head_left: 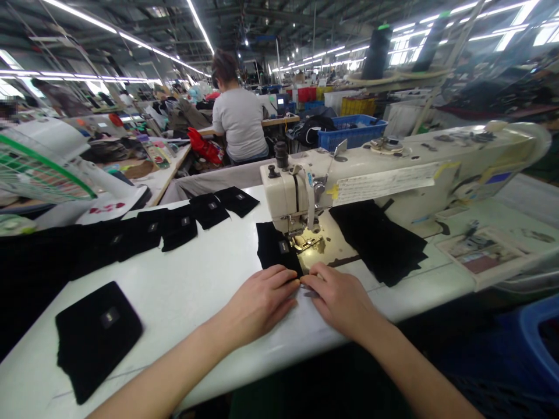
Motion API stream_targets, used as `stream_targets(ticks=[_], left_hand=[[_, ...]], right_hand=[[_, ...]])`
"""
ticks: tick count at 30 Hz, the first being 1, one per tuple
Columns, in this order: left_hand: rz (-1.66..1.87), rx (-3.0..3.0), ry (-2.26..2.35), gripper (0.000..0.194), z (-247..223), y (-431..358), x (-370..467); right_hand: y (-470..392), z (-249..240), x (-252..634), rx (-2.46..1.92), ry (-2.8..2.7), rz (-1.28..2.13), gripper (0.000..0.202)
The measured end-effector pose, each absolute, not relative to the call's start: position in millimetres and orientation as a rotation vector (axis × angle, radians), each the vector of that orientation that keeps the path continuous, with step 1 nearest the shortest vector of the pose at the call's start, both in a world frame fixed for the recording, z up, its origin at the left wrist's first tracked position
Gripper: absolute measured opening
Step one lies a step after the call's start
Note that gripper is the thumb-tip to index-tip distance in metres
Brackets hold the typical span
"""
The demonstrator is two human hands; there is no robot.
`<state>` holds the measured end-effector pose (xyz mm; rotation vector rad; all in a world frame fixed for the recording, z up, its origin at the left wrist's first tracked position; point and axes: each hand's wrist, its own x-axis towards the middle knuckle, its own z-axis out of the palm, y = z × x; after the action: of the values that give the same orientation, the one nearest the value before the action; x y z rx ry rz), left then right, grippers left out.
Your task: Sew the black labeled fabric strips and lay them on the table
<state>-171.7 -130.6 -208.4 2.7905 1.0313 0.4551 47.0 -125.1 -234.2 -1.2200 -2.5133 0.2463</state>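
A black fabric piece (271, 251) with a small label lies just left of the sewing machine's presser foot (305, 243). At its near edge my left hand (266, 294) is closed, its fingertips pinching the cloth. My right hand (338, 295) meets it there, with thumb and forefinger together at the fabric's corner. Thread snips (311, 294) stick out from under the right fingers; only a short grey metal part shows. The sewing machine (393, 169) stands just beyond both hands, its lamp lighting the needle plate.
A stack of black fabric pieces (379, 241) lies right of the needle. Several labelled black pieces (179, 227) run along the left side, and a single one (99, 337) lies near left. A parts tray (483, 256) sits at right. Behind are a fan (43, 163) and a seated person (240, 122).
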Motion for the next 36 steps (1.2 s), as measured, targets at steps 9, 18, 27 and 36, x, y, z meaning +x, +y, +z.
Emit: stream_targets(ticks=[9, 18, 27, 36], left_hand=[[0.451, 2.796, 1.054, 0.027, -204.2, -110.5, -176.4], [0.467, 2.799, 1.085, 0.028, -208.9, -92.4, -181.2], [0.491, 2.827, 1.089, 0.028, -211.4, -73.4, -187.1], [0.487, 2.826, 1.119, 0.03, -210.9, -62.4, -188.4]], right_hand=[[-112.6, -220.4, 73.8, -1.46, -2.119, -0.081, 0.027], [-96.5, -204.0, 126.5, -2.044, -1.794, -0.249, 0.038], [-82.8, -204.5, 140.8, -2.211, -1.764, -0.225, 0.051], [-78.9, -198.8, 146.5, -2.003, -1.666, -0.308, 0.024]])
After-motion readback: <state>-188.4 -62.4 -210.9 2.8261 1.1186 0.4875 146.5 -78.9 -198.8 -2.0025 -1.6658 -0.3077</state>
